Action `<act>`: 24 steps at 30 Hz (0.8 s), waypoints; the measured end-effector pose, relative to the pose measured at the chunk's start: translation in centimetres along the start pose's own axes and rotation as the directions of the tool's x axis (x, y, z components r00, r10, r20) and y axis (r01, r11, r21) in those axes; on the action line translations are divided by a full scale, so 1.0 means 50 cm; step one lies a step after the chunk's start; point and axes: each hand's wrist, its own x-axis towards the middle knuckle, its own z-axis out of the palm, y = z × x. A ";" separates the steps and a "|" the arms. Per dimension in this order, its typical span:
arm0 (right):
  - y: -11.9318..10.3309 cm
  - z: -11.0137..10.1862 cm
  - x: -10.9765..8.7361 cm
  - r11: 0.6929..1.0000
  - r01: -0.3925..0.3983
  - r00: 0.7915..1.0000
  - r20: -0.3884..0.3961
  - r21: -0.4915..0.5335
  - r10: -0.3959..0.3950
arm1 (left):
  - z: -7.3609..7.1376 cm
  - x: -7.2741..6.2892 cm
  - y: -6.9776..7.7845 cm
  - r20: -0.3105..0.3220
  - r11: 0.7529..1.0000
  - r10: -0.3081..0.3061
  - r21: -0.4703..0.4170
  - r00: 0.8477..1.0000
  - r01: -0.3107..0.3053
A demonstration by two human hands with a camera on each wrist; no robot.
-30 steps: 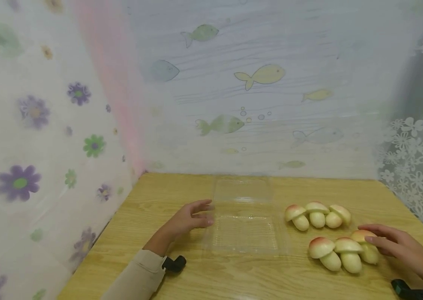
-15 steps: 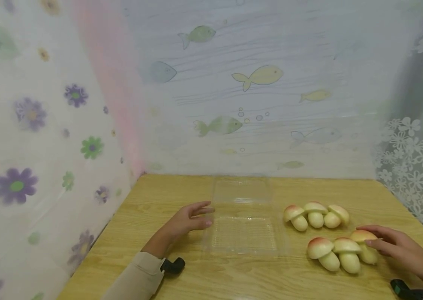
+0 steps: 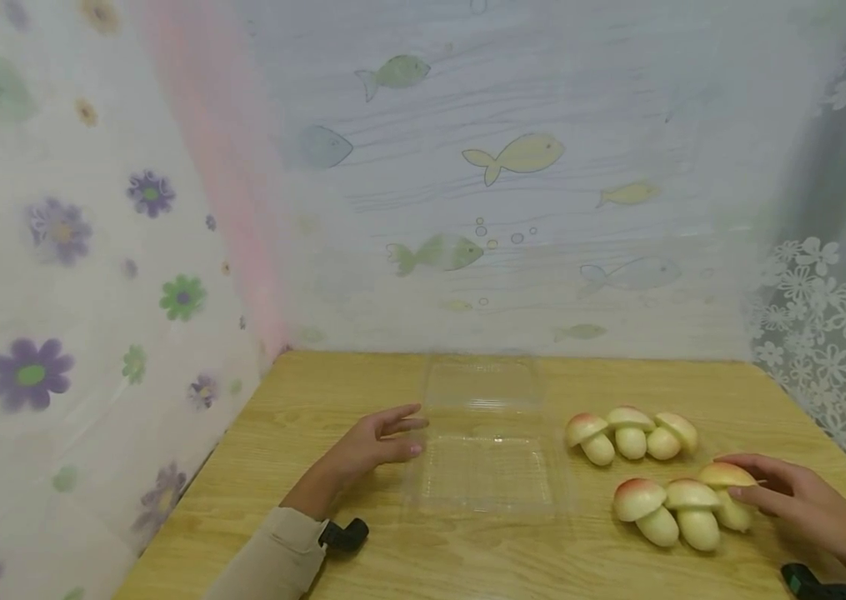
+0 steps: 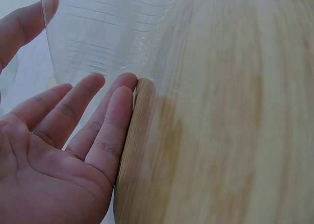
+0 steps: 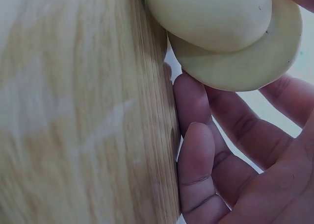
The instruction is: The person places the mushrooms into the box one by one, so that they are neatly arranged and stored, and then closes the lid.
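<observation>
Head view | six mushrooms [image 3: 632, 437] laid toward the right edge of the table [image 3: 392, 562] | rightmost mushroom [image 3: 727, 477] gripped by right hand [image 3: 805, 502] | left hand [image 3: 364, 446] held, fingers loosely extended, beside clear box [image 3: 488, 477]

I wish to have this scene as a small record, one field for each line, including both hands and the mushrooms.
Left hand: open beside the left edge of the box; contact unclear
Right hand: thumb and fingers around the rightmost mushroom of the nearer row
Mushrooms: six, in two rows of three
Box: clear plastic, lid open
Table: wooden
Back wall: fish pictures
</observation>
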 end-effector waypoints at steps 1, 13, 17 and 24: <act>0.001 0.000 -0.001 1.000 0.000 1.000 0.001 0.000 0.000 | 0.001 0.000 0.000 0.000 1.000 -0.002 0.002 1.000 0.002; -0.002 0.001 0.001 0.999 -0.038 0.999 0.014 0.027 0.037 | 0.001 0.002 0.001 0.001 0.999 0.044 0.030 0.999 -0.044; -0.006 0.001 -0.001 0.999 -0.044 0.999 0.019 0.032 0.043 | -0.001 0.002 0.000 0.024 0.996 0.070 0.062 0.997 -0.071; -0.005 0.000 -0.005 0.998 -0.040 0.999 0.018 0.039 0.039 | 0.001 0.001 0.003 0.057 0.990 0.099 0.092 0.994 -0.103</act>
